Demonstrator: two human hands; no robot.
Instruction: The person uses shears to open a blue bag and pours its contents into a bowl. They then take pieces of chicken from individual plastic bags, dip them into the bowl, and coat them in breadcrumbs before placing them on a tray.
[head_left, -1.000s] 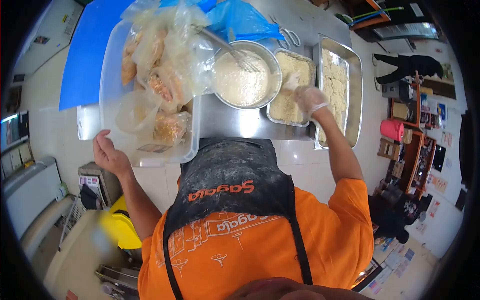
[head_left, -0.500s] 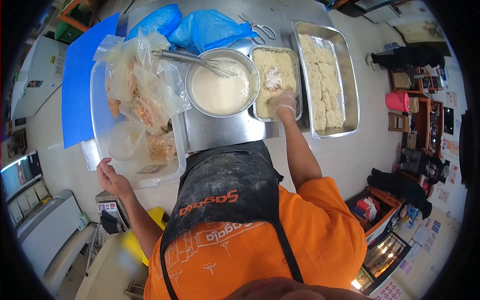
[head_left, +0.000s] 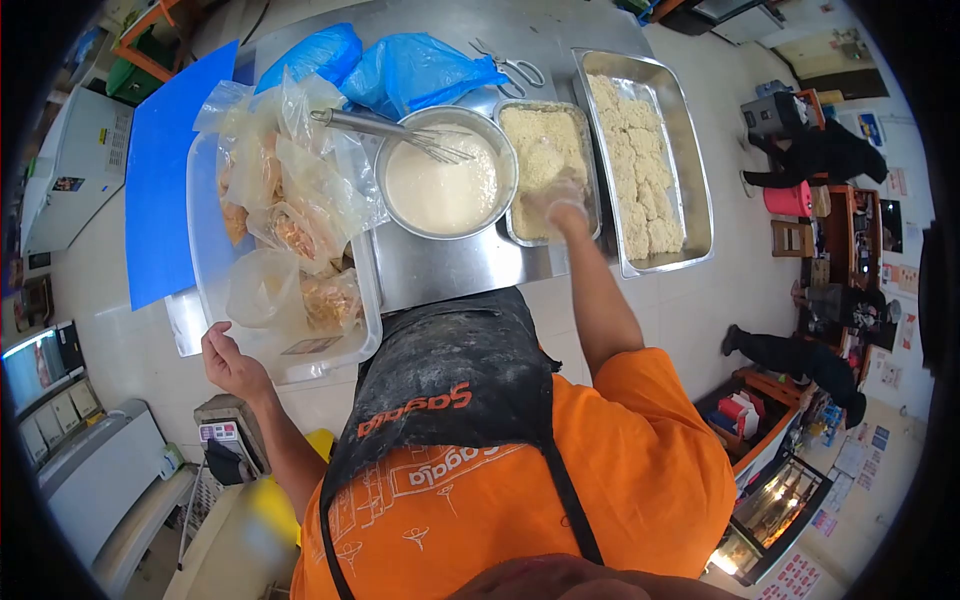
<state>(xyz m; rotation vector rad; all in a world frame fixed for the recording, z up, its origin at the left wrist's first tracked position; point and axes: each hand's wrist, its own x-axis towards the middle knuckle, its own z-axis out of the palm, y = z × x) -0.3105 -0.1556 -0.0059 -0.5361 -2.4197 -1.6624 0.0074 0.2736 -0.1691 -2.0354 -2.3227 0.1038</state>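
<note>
My right hand, in a clear plastic glove, is low over the near part of a metal tray of breadcrumbs. Motion smears its fingers. A crumb-covered piece lies just beyond them. Left of this tray is a round metal bowl of pale batter, with a whisk resting across its rim. To the right, a longer metal pan holds several crumbed pieces in rows. My bare left hand hangs empty beside the table, fingers loosely bent, near a clear plastic tub.
Plastic bags of meat fill the tub. Blue bags and scissors lie at the back of the steel table. A blue board is on the left. Other people are far off to the right.
Crumbs now cover the pale piece in the tray, which showed whitish before. My right hand has shifted slightly back and left. The left hand has barely moved.
</note>
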